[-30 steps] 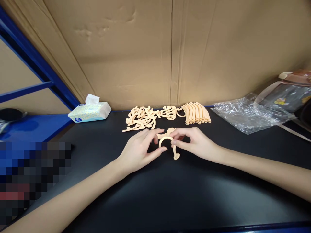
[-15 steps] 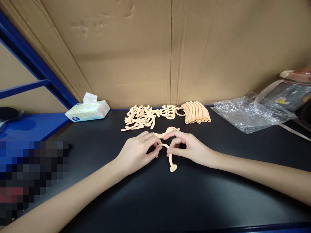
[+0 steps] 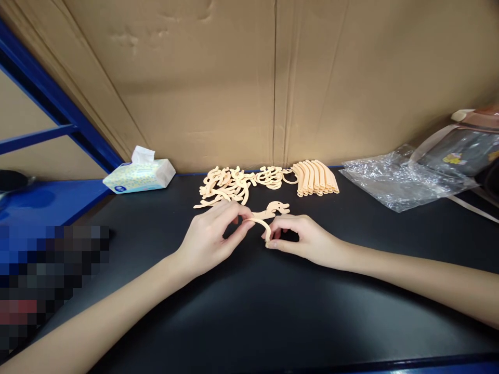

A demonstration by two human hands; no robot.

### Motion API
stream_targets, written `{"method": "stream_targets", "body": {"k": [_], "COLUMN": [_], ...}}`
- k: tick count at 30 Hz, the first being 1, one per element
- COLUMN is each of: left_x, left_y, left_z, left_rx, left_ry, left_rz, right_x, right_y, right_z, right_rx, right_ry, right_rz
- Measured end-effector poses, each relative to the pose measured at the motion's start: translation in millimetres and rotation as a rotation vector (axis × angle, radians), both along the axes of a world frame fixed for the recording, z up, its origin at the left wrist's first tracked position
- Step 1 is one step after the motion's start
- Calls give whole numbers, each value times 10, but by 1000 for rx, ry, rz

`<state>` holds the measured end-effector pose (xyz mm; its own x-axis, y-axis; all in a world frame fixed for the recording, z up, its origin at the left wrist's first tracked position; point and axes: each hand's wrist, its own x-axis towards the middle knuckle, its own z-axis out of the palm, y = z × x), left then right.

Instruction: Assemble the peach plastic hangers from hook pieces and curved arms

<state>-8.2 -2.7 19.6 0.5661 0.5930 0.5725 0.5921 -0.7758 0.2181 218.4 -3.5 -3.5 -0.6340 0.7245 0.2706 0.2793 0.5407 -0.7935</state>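
Two hands pinching one curved strip: left hand point(image 3: 210, 236), right hand point(image 3: 302, 238); strip point(image 3: 262, 224) now flatter, dangling end tucked away.

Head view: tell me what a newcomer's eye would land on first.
Both hands meet mid-table: the left hand and right hand pinch a curved peach strip between them. Behind them, by the cardboard wall, lies a loose heap of peach pieces beside a neat row of curved pieces.

Curved wooden strip point(image 3: 262, 224) between both hands
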Motion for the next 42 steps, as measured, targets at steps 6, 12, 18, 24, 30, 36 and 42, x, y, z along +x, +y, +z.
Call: {"method": "stream_targets", "body": {"k": [6,12,18,24,30,36,42], "left_x": [54,111,78,45,12,10,-43], "left_y": [-159,-226,-164,-96,-55,-44,52], "left_z": [87,56,103,182,188,192,108], "left_rx": [-92,-104,-278,-652,-662,-648,-526], "left_ry": [253,410,423,374,350,313,181], "left_rz": [-331,-354,-290,-247,-230,-240,-116], "right_x": [16,1,-3,0,2,12,182], "right_y": [2,-24,-46,-57,-62,-77,136], "right_z": [-61,-88,-98,-78,-82,-38,285], "right_rx": [322,487,577,611,607,625,572], "right_ry": [-118,-238,-320,-371,-336,-323,-149], "right_rz": [-122,-130,-79,33,28,31,-183]}}
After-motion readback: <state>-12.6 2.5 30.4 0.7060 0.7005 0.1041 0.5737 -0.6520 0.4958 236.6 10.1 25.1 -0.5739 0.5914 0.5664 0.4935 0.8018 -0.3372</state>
